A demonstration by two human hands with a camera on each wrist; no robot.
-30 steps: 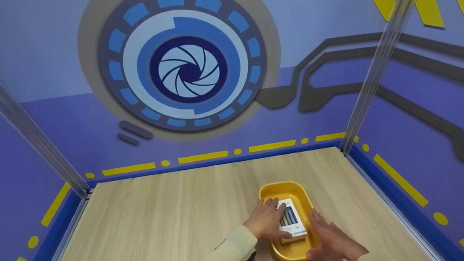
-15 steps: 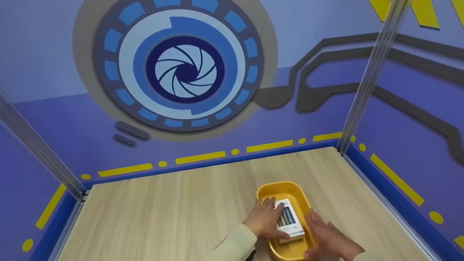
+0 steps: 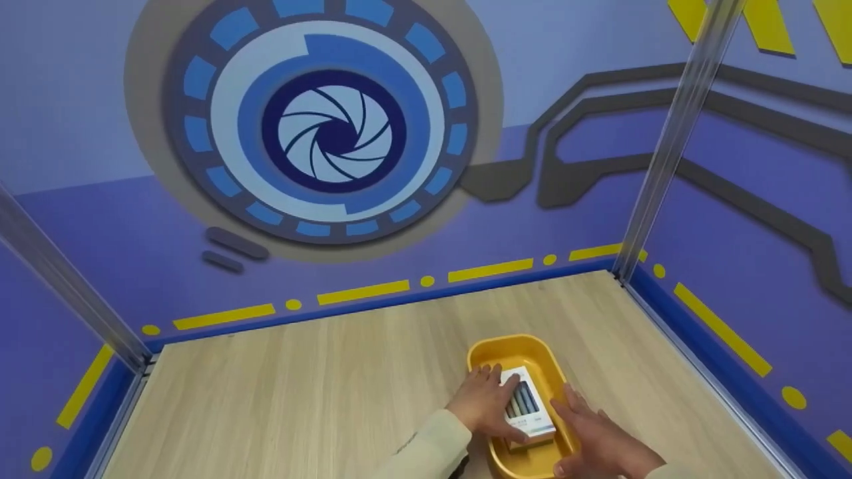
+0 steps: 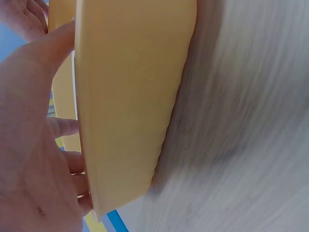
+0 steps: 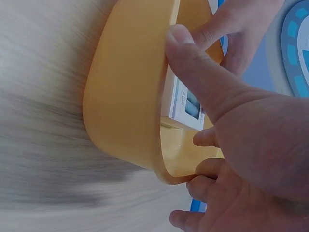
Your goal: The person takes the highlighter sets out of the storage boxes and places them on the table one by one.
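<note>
Only the person's head has turned a touch; nothing on the wood-grain table [image 3: 299, 386] has clearly budged, so I'd call it a steady hold. Left hand [image 3: 479, 404]: fingers spread over left rim of the yellow tub [image 3: 509, 340], touching the white windowed box of coloured sticks [image 3: 530, 423]. Box lies in tub, window up. Right hand [image 3: 591, 429]: fingers loosely stretched along right rim, off the box.

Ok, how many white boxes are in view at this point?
1: the white box inside the yellow tray. It's partly covered, and anything beneath it would be hidden.
</note>
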